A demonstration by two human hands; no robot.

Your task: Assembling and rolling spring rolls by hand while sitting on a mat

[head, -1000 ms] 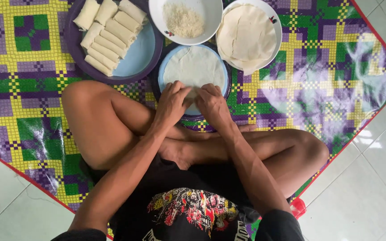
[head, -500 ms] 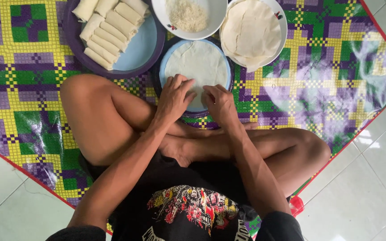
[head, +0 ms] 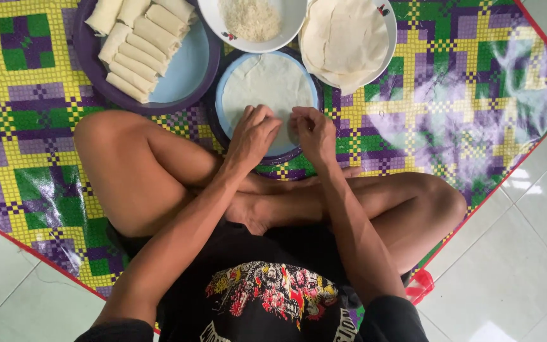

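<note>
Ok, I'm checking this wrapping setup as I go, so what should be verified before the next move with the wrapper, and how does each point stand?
1. Wrapper lies flat on the blue plate: ok.
2. Left hand and right hand both rest on the wrapper's near edge: ok.
3. Filling placed on the wrapper: not ok, its visible surface is bare.
4. Bowl of white filling sits just beyond the plate: ok.
5. Stack of spare wrappers is at hand beside it: ok.
6. Space left on the plate of finished rolls: ok, its right part is free.
</note>
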